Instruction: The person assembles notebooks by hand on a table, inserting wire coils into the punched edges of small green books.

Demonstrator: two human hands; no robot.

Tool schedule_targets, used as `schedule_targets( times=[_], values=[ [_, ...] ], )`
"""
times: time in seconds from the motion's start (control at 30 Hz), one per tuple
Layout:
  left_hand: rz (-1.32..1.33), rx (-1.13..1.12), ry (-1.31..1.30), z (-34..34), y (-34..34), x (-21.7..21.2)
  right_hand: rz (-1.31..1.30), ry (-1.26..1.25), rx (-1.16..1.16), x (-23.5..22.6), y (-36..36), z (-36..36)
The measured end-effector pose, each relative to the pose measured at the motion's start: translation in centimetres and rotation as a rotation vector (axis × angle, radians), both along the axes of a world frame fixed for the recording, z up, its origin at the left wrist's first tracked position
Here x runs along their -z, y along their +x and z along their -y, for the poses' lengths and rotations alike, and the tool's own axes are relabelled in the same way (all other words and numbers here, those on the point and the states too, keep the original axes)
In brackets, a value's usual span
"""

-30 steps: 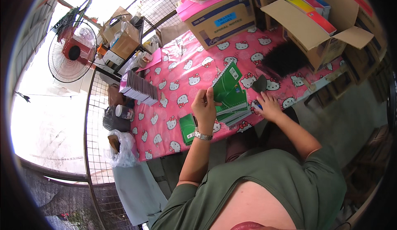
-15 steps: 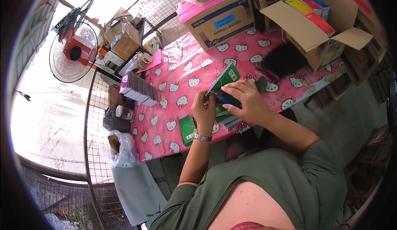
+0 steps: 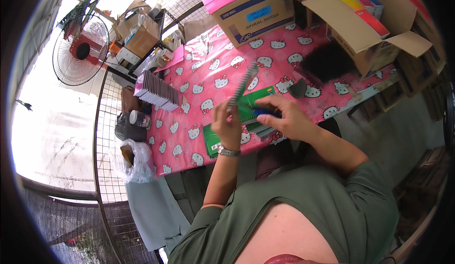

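Note:
My left hand [image 3: 226, 127] is closed on a spiral notebook [image 3: 244, 84], which stands tilted on edge with its coil showing, smeared by motion. In my right hand [image 3: 291, 118] is a blue-handled tool [image 3: 263, 112], probably pliers; its jaws are blurred and partly hidden by the fingers. Below both hands a green notebook [image 3: 263, 94] lies on top of a small stack at the table's near edge. Beside my left wrist lies another green notebook [image 3: 208, 139].
A pink patterned cloth covers the table [image 3: 194, 105]. At left stands a row of notebooks [image 3: 156, 92]; a fan [image 3: 81, 50] is beyond. Closed carton [image 3: 258, 15] and open carton [image 3: 360, 38] stand at the back. A dark grey piece [image 3: 297, 89] lies right of the notebooks.
My left hand has swung the notebook up on edge and slightly left, uncovering the green notebook beneath. My right hand with the tool has drawn away from the coil to the right.

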State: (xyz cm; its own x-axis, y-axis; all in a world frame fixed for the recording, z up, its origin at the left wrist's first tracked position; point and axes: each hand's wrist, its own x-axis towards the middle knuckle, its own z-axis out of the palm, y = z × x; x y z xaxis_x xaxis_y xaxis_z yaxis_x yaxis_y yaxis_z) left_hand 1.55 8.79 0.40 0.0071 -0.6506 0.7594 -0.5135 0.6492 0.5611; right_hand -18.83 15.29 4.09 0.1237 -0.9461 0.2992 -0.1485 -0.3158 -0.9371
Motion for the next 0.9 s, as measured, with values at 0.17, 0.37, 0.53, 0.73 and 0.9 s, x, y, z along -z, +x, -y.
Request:
schedule_targets(
  times=[0.17, 0.37, 0.53, 0.73, 0.9],
  values=[
    [-0.855, -0.048, 0.536, -0.4, 8.8, 3.9, -0.24, -0.072, 0.527, 8.5, -5.6, 2.8],
    [-0.553, -0.461, 0.729, -3.8, 17.0, 14.9, -0.694, -0.013, 0.335, 21.2, -7.3, 2.7],
    [0.195, -0.814, 0.633, -4.3, 17.7, 15.8, -0.762, -0.124, 0.783, 20.7, -13.5, 9.9],
    [0.26, -0.353, 0.09, -1.6, 6.7, 4.1, -1.165, 0.0, 0.605, 23.0, -17.4, 12.8],
    [0.765, 0.29, -0.001, -1.9, -3.5, -3.5, -1.351, 0.024, 0.638, 23.0, -16.4, 13.0]
  ],
)
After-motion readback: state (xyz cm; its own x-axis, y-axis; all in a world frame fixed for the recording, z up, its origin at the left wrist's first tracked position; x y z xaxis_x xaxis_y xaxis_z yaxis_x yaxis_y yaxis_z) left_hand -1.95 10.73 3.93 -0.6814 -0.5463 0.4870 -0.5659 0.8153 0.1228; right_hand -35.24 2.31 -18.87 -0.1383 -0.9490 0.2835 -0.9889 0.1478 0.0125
